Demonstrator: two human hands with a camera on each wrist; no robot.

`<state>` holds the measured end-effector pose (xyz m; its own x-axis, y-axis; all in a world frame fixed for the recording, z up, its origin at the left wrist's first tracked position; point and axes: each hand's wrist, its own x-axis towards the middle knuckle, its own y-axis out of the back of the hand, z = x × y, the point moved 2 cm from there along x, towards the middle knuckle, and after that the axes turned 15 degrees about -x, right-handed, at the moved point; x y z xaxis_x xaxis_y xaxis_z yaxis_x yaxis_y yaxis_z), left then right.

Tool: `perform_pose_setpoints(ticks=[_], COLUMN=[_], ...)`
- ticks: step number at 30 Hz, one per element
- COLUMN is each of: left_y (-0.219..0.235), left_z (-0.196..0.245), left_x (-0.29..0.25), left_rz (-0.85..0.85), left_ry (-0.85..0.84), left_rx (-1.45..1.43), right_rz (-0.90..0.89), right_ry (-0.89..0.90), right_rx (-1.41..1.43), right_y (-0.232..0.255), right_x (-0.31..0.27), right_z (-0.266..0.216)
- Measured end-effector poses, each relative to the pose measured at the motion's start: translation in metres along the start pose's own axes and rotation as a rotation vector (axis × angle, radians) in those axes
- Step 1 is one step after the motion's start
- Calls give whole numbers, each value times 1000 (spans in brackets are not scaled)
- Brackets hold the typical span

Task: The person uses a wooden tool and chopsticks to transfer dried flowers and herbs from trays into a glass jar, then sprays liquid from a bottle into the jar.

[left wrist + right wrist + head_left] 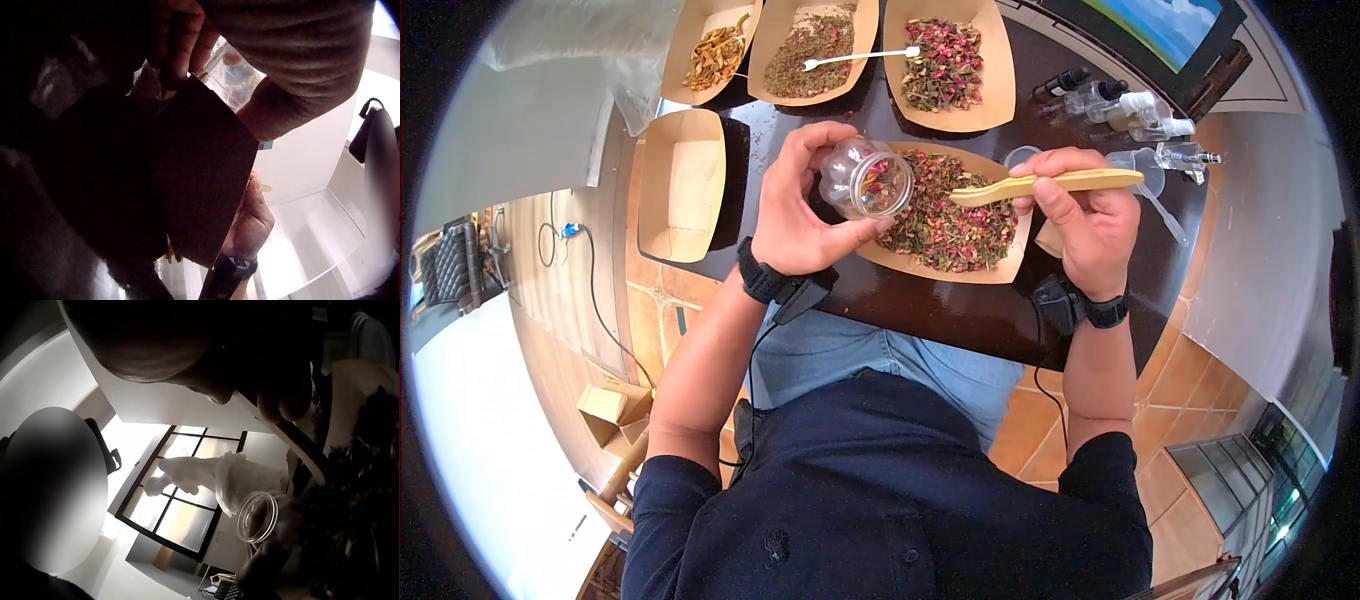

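My left hand grips a clear ribbed jar, tilted so that its open mouth faces right and toward me. Some dried petals show inside it. Under the jar's edge lies a paper tray heaped with a mix of dried rosebuds and leaves. My right hand holds a light wooden spoon near its middle, its broad end over the mix. In the right wrist view, the spoon slants down to the mix, with the jar's rim close by. The left wrist view is mostly dark.
Three trays of dried plants stand along the back; a white stick spans two of them. An unfilled paper tray sits at left. Small bottles and a plastic cup stand at right, near a screen.
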<state>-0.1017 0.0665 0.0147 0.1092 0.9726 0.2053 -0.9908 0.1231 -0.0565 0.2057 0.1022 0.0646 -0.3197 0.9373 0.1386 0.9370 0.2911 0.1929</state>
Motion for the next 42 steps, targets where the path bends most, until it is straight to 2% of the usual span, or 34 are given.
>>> perform_pose_setpoints(ticks=[5,11,13,17,19,22,31,38,42], left_y=[1,1,1,1,1,1,1,0,0], left_z=[-1,-1,1,3,2,0,0,1,1], left_x=[0,0,0,0,0,0,0,0,0], left_rz=[4,7,3,-5,-2,6,4,-5,-7], left_ry=[10,2,-4,-3,3,-1,-7,-2,-8], left_rx=[5,19,26,50,48,24,26,31,9], right_rz=[-98,-184,-194,-106,-74,-151,-163,-128,-81], right_ry=[62,55,51,89,41,94,151,77,51], right_rx=[-195,-107,35,90,90,-61,-199,-206,-31], right_y=[-6,-6,-4,-4,-9,-8,-12,-10,-8], right_x=[1,-1,-1,1,0,1,2,0,-1], right_z=[6,0,-1,0,0,1,1,0,3])
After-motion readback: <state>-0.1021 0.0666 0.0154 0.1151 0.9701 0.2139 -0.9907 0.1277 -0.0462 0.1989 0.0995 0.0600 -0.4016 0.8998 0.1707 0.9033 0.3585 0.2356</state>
